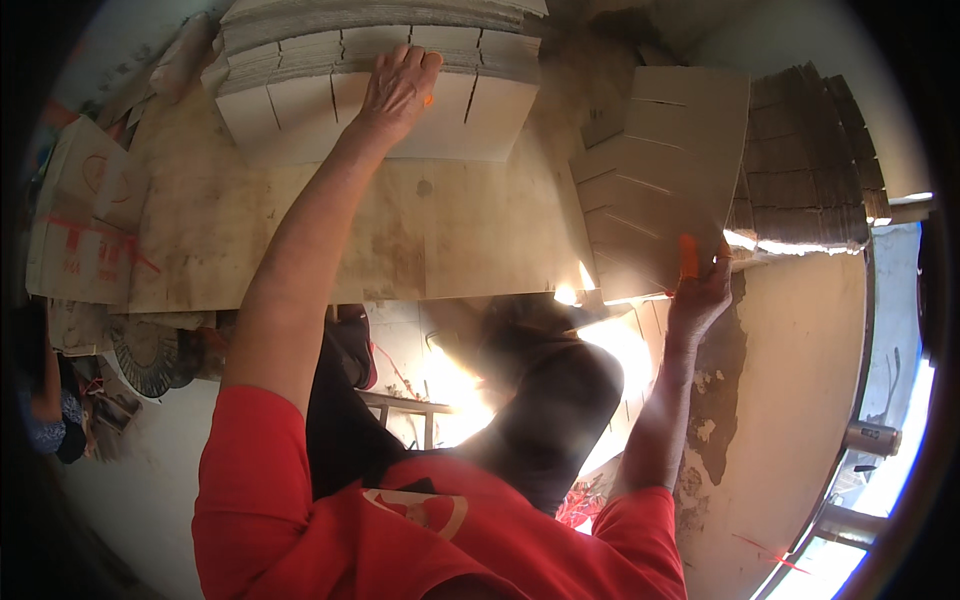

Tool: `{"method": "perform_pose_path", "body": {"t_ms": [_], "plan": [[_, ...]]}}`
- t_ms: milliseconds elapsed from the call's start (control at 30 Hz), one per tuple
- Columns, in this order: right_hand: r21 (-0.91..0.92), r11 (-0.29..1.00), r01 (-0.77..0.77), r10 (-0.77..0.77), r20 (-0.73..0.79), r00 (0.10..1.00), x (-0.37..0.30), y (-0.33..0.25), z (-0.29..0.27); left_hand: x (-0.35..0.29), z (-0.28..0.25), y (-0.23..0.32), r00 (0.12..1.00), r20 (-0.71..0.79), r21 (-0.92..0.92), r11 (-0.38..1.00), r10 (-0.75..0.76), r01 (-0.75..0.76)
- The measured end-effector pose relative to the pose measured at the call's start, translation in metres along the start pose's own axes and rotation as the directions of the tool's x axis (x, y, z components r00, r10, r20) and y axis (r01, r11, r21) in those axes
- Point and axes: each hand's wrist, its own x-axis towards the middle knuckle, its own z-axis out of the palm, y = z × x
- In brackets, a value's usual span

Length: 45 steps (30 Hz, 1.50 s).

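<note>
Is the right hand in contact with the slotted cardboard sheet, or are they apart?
Touching. The head view shows the right hand gripping the slotted cardboard sheet by its near corner, one orange-covered finger against its face.

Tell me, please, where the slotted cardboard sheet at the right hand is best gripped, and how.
Probably by the near right corner of the slotted cardboard sheet, coming from the near side, where the right hand is: no slots show there, they lie leftward, and the cardboard stack crowds the farther right edge.
</note>
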Motion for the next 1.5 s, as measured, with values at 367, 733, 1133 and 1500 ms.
{"method": "perform_pose_path", "body": {"t_ms": [367,733,1133,1500], "plan": [[0.171,0.984,0.042,-0.057,0.085,0.995,-0.017,-0.061,0.018,-0.008,-0.016,-0.002,0.928,-0.287,-0.080,0.960,0.237,-0.269],[0.156,0.946,0.284,-0.285,-0.012,0.958,-0.032,-0.111,0.033,-0.030,-0.026,0.004,0.991,0.034,-0.367,0.924,0.127,-0.106],[0.252,0.931,0.263,-0.275,0.010,0.962,-0.042,-0.126,0.033,-0.060,-0.053,0.071,0.938,0.137,-0.239,0.930,0.318,-0.280],[0.170,0.917,0.361,-0.362,-0.027,0.932,-0.050,-0.123,0.026,-0.080,-0.073,0.094,0.952,0.130,-0.323,0.920,0.276,-0.223]]}}
